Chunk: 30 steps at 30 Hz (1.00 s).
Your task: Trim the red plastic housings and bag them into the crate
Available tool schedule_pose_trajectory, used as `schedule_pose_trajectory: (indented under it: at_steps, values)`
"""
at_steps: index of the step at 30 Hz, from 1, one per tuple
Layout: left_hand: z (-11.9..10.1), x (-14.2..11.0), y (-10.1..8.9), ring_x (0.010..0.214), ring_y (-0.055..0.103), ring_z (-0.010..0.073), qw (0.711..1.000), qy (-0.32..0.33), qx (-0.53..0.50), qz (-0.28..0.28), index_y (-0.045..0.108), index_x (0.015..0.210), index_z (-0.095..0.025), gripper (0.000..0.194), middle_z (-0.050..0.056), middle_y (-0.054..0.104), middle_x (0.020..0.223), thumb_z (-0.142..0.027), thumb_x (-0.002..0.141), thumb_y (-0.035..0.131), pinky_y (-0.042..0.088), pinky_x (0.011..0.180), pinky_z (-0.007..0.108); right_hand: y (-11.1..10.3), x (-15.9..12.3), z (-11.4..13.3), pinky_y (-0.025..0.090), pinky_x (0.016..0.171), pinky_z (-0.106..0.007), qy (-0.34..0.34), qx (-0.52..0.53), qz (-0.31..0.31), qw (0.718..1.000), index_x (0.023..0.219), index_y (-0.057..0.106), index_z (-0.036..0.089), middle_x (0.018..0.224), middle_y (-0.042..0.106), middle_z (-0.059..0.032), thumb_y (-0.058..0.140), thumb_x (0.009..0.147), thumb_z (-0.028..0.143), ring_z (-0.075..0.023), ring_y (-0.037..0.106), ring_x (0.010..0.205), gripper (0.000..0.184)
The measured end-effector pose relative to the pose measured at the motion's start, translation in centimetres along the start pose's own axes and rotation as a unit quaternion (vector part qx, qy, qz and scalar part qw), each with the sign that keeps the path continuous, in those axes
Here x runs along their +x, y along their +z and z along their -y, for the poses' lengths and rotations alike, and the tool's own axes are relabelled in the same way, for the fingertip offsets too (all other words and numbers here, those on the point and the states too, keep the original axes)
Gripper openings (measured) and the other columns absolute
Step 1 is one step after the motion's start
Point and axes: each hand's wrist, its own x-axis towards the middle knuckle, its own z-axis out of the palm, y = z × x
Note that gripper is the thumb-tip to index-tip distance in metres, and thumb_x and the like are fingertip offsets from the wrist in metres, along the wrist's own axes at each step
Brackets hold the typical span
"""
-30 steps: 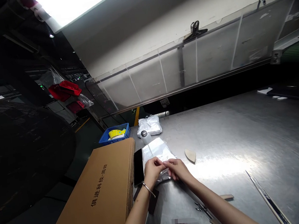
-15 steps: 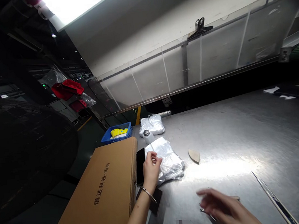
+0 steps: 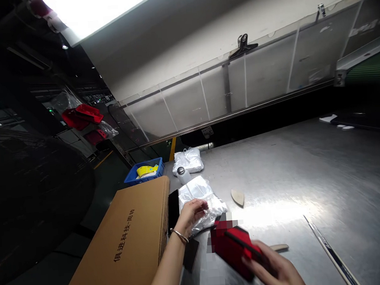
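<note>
My left hand (image 3: 194, 214) rests over a stack of clear plastic bags (image 3: 198, 186), its fingers curled and closed at the film of the top bag. In my right hand (image 3: 275, 264) is a red and black boxy part (image 3: 231, 248), held by its right side. It hangs tilted above the metal table, and its upper left is blurred by pixel blocks. Just behind that hand lies a beige-handled tool (image 3: 279, 247), partly covered. Left of the bags is a black phone-like slab (image 3: 173, 213); a small dark flat piece (image 3: 190, 255) lies beneath my left wrist.
A cardboard box (image 3: 125, 234) borders the left side. Behind the bags stand a white pump bottle (image 3: 183, 176), another bag bundle (image 3: 188, 161) and a blue bin (image 3: 144, 171). A beige pointed piece (image 3: 237, 197) and long metal tweezers-like strip (image 3: 331, 252) lie on the metal table (image 3: 292, 170).
My right hand, empty and blurred before, now grips the red and black part and has brought it near the bags. My left hand has lowered slightly onto the bags. The view has shifted a little.
</note>
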Motion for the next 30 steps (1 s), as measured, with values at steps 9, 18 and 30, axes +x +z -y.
schedule_pose_trajectory:
  at_steps: [9, 18, 30]
  values:
    - [0.7, 2.0, -0.6, 0.067, 0.063, 0.0125, 0.993, 0.040, 0.001, -0.108, 0.064, 0.101, -0.014, 0.022, 0.002, 0.067, 0.088, -0.035, 0.097, 0.059, 0.055, 0.060, 0.028, 1.3, 7.5, -1.3, 0.052, 0.095, -0.038, -0.066, -0.010, -0.111, 0.992, 0.124, 0.061, 0.017, 0.120, 0.073, -0.0127, 0.058, 0.089, 0.053, -0.0283, 0.067, 0.112, 0.051]
    - [-1.9, 0.2, 1.2, 0.072, 0.065, 0.0156, 0.939, 0.231, 0.196, -0.163, 0.065, 0.077, -0.014, 0.028, -0.002, 0.066, 0.073, -0.035, 0.095, 0.062, 0.055, 0.072, 0.033, 3.1, 7.8, -3.5, 0.053, 0.071, -0.035, -0.094, -0.154, -0.099, 0.978, 0.107, 0.070, 0.018, 0.086, 0.077, -0.0069, 0.063, 0.082, 0.046, -0.0232, 0.070, 0.073, 0.037]
    - [-1.5, -3.8, 2.4, 0.063, 0.067, 0.0185, 0.799, 0.414, 0.406, -0.157, 0.071, 0.083, -0.015, 0.025, 0.006, 0.071, 0.072, -0.016, 0.097, 0.051, 0.048, 0.058, 0.029, 2.6, 7.0, -3.7, 0.052, 0.071, -0.038, -0.101, -0.210, -0.070, 0.970, 0.116, 0.069, 0.022, 0.091, 0.078, -0.0085, 0.053, 0.083, 0.040, -0.0300, 0.073, 0.080, 0.040]
